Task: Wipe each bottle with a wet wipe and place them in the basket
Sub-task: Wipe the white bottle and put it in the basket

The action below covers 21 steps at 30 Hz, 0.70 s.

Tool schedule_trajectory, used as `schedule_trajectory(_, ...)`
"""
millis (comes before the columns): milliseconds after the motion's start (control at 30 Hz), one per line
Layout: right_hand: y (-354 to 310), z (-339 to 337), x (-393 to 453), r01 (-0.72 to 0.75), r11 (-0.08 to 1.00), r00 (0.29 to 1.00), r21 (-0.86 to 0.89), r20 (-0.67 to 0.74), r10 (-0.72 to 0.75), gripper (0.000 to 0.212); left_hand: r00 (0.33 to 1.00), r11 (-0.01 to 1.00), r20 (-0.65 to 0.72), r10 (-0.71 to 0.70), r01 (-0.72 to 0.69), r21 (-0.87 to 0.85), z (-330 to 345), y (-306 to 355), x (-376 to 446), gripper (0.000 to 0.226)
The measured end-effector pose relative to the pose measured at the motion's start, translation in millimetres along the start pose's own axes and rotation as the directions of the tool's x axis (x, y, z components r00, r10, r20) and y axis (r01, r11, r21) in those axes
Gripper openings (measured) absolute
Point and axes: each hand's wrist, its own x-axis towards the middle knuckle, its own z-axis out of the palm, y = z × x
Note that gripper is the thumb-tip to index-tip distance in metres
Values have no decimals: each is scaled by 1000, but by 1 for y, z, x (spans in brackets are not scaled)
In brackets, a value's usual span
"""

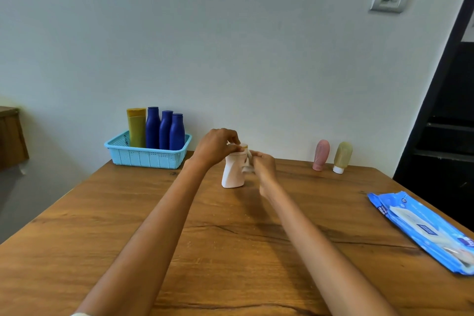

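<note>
A white bottle point(232, 173) stands upright on the wooden table point(230, 251), mid-far. My left hand point(214, 145) grips its top from above. My right hand point(264, 165) pinches a white wet wipe point(248, 161) against the bottle's right side and neck. The light blue basket point(146, 158) at the far left holds a yellow tube point(136, 127) and three dark blue bottles point(166, 128), all upright. A pink bottle point(321, 154) and an olive-green bottle point(342, 156) stand cap-down at the far right by the wall.
A blue pack of wet wipes point(423, 231) lies at the table's right edge. A white wall runs behind the table, a dark doorway point(446, 123) opens at the right, and brown furniture point(11, 138) sits at the left.
</note>
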Motion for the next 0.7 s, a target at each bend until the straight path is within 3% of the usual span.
schedule_trajectory(100, 14, -5, -1, -59, 975, 995, -213, 67, 74, 23, 1000, 998, 8, -9, 8, 64, -6, -6, 1, 35)
schedule_trajectory(167, 15, -8, 2, -45, 974, 994, -221, 86, 65, 18, 999, 993, 39, -20, 16, 119, -8, -10, 2, 38)
schedule_trajectory(367, -11, -9, 4, 134, 986, 991, 104, -19, -132, 21, 987, 992, 163, 6, -27, 124, -15, -12, 3, 32)
schedule_trajectory(433, -11, -6, 2, 181, 974, 983, 136, -47, -176, 17, 983, 992, 184, 10, -34, 124, -16, -11, 2, 31)
schedule_trajectory(567, 7, -4, 2, 205, 978, 975, -46, -74, -208, 9, 986, 995, 168, 1, -18, 97, -15, -12, 1, 29)
schedule_trajectory(700, 18, -12, 1, 127, 972, 991, -199, -27, -135, 19, 987, 996, 157, -11, -3, 89, -13, -13, 2, 28)
